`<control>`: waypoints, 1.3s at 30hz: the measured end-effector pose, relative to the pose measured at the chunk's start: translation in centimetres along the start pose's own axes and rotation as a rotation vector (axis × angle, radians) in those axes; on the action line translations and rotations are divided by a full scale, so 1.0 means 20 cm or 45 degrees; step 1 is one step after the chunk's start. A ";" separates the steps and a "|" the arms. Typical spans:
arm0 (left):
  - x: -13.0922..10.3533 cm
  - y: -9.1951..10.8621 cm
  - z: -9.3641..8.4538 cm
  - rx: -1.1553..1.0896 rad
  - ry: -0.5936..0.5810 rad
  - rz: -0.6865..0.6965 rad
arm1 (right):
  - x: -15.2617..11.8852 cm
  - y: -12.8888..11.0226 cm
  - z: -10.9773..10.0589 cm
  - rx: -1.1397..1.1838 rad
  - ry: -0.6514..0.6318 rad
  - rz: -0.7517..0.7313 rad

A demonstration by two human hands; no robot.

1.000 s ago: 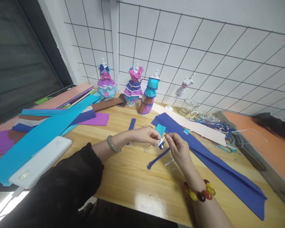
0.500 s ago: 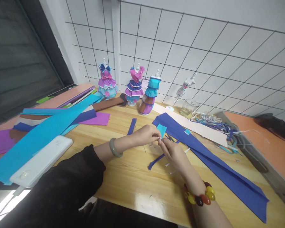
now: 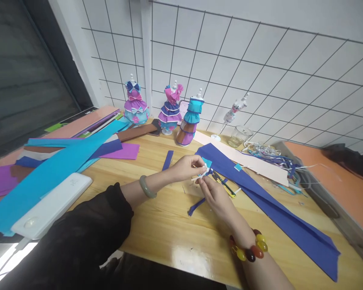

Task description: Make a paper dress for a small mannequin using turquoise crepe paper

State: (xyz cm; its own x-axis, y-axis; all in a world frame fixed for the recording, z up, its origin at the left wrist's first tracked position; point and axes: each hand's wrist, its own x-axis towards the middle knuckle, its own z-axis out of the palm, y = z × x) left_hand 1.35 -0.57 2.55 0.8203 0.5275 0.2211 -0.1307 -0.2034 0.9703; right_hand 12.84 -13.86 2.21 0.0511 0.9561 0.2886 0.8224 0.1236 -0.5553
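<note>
Wooden surface (image 3: 175, 237) at six o'clock: left hand (image 3: 186, 167) and right hand (image 3: 214, 193) pinch a small, half-assembled paper bow (image 3: 205, 171), three dressed mannequins (image 3: 169, 110) finished, one mannequin (image 3: 234, 110) bare.

The person is wearing a loose black sleeve (image 3: 87, 237) on the left arm, a pale green bangle (image 3: 147, 187) at that wrist, and a bead bracelet (image 3: 248, 248) of yellow, red and dark beads on the bare right wrist.
</note>
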 end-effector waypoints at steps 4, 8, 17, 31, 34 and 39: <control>-0.02 -0.01 -0.01 0.147 -0.024 -0.029 | 0.00 0.02 -0.05 -0.038 0.007 0.006; -0.01 0.01 -0.05 0.109 -0.343 -0.082 | 0.00 0.10 -0.10 -0.037 0.122 0.051; 0.01 0.01 0.00 -0.302 -0.162 -0.087 | 0.01 0.02 -0.01 0.033 0.108 0.032; -0.01 0.01 -0.03 -0.285 -0.448 -0.125 | 0.01 0.08 -0.10 0.062 0.188 0.101; -0.01 0.02 0.00 -0.430 -0.306 -0.075 | 0.01 0.07 -0.04 0.105 0.176 0.087; 0.00 0.01 0.04 -0.419 -0.073 -0.054 | 0.00 0.00 0.02 0.119 0.153 0.106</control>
State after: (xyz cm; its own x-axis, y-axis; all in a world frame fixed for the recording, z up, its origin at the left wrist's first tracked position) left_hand 1.69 -1.26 2.64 0.8576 0.4806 0.1832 -0.2611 0.1000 0.9601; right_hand 12.72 -13.75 1.93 0.1891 0.9261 0.3265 0.7565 0.0746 -0.6498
